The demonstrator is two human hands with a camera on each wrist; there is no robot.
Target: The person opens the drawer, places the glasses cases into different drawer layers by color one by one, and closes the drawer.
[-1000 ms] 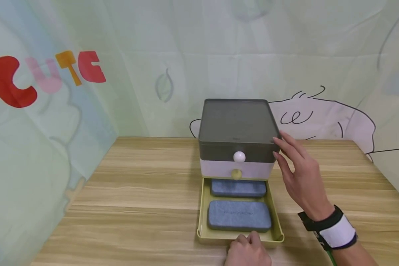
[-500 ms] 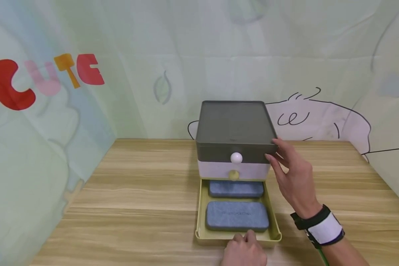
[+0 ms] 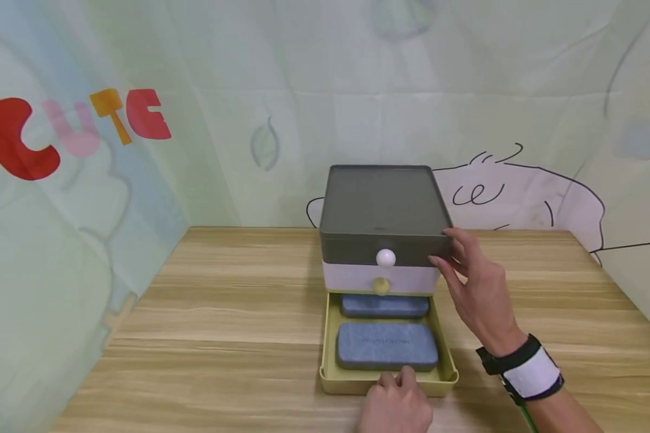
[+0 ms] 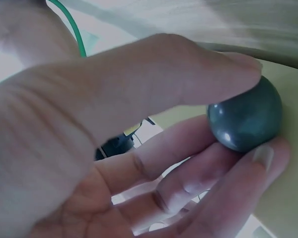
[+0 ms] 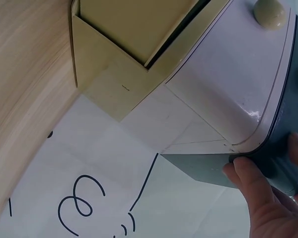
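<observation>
A small drawer organizer (image 3: pixel 387 201) with a dark grey top tier, a white middle tier and a yellow-green bottom tier stands on the table. Its bottom drawer (image 3: pixel 352 386) is pulled out, and two blue oblong cases with rounded corners lie inside: a front case (image 3: pixel 387 346) and a back case (image 3: pixel 384 305) partly under the tier above. At the drawer front, my left hand (image 3: pixel 395 406) pinches a dark round knob (image 4: pixel 246 119) between thumb and fingers. My right hand (image 3: pixel 482 294) grips the front right corner of the grey tier, thumb on the front, fingers at the side.
Above the pulled-out drawer, a white knob (image 3: pixel 386 258) and a yellow-green knob (image 3: pixel 381 285) belong to the upper drawers. The wood-grain table (image 3: pixel 222 313) ends at a printed cloth backdrop (image 3: pixel 249 120) behind the organizer.
The bottom drawer has slid a little inward with the cases, my left hand moving with it. My right hand's fingers have settled closer around the organizer's corner.
</observation>
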